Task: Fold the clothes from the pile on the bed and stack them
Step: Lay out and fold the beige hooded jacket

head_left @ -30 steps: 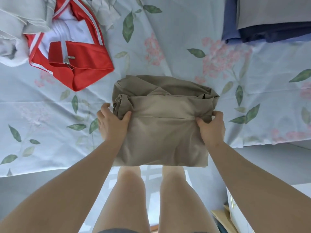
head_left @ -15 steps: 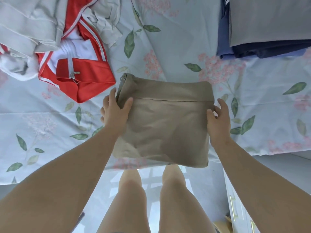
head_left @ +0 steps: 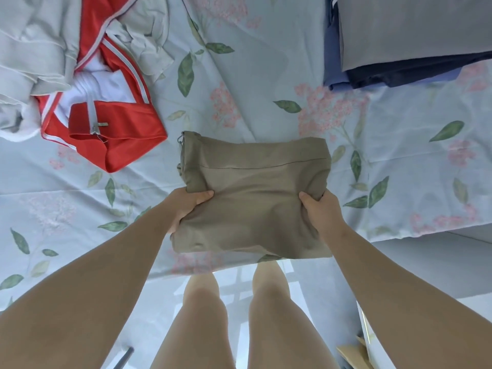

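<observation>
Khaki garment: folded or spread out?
Folded. The khaki garment is a compact rectangle, layers stacked at its left edge, a fold running across it. The left hand and right hand grip its sides.

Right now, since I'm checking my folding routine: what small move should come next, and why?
Probably carry the folded khaki cloth bundle onto the stack of folded grey and navy clothes: the left hand and right hand each grip a side, and it looks finished.
</observation>
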A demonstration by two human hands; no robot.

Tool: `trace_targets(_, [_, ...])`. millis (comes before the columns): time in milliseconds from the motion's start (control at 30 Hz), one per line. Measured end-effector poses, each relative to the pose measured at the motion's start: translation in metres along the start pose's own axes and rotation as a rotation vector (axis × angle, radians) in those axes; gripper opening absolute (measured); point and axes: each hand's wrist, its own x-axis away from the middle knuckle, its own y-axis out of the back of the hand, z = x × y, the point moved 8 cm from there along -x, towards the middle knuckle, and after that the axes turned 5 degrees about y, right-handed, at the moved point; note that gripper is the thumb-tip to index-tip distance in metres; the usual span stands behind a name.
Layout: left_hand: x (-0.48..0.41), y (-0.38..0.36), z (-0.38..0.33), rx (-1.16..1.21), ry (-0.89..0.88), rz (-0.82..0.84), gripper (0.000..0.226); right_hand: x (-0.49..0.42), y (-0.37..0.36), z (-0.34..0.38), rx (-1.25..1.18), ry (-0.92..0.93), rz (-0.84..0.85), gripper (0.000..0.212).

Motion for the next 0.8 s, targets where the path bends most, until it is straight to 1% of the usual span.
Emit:
trace_targets(133, [0.031, -0.035, -0.04, 0.071, -0.114, 0.04, 0.033, -0.005, 0.052, 0.036, 0.149, 0.149, -0.123, 0.026])
trace_targets(200, [0.048, -0.064, -0.062, 0.091, -0.154, 0.084, 0.025, -0.008, 0.089, 0.05, 0.217, 0.175, -0.199, 0.014])
trace_targets(267, [0.064, -0.099, -0.087, 0.111, -0.181, 0.129, 0.019, -0.011, 0.13, 0.063, 0.294, 0.18, -0.278, 0.009])
trace_targets(300, [0.07, -0.118, -0.098, 0.118, -0.197, 0.16, 0.022, -0.012, 0.152, 0.07, 0.325, 0.175, -0.319, 0.011])
trace_targets(367, [0.082, -0.157, -0.119, 0.096, -0.214, 0.191, 0.038, -0.013, 0.194, 0.083, 0.439, 0.127, -0.42, 0.027])
trace_targets(433, [0.089, -0.19, -0.138, 0.048, -0.25, 0.179, 0.048, -0.009, 0.233, 0.095, 0.598, 0.029, -0.541, 0.038])
trace_targets(500, [0.097, -0.216, -0.152, -0.041, -0.289, 0.172, 0.065, -0.005, 0.257, 0.102, 0.66, -0.054, -0.618, 0.043])
trace_targets(533, [0.101, -0.226, -0.158, -0.118, -0.298, 0.177, 0.072, -0.003, 0.262, 0.103, 0.663, -0.08, -0.616, 0.046])
trace_targets(567, [0.108, -0.232, -0.164, -0.226, -0.322, 0.155, 0.071, -0.001, 0.261, 0.104, 0.66, -0.093, -0.588, 0.049])
trace_targets(667, [0.123, -0.214, -0.189, -0.531, -0.483, -0.086, 0.045, 0.007, 0.238, 0.112, 0.683, -0.084, -0.437, 0.056])
trace_targets(733, [0.138, -0.198, -0.2, -0.715, -0.563, -0.175, 0.035, 0.019, 0.218, 0.129, 0.737, -0.023, -0.373, 0.05])
trace_targets(800, [0.157, -0.178, -0.209, -0.883, -0.654, -0.263, 0.036, 0.033, 0.195, 0.154, 0.82, 0.1, -0.324, 0.044])
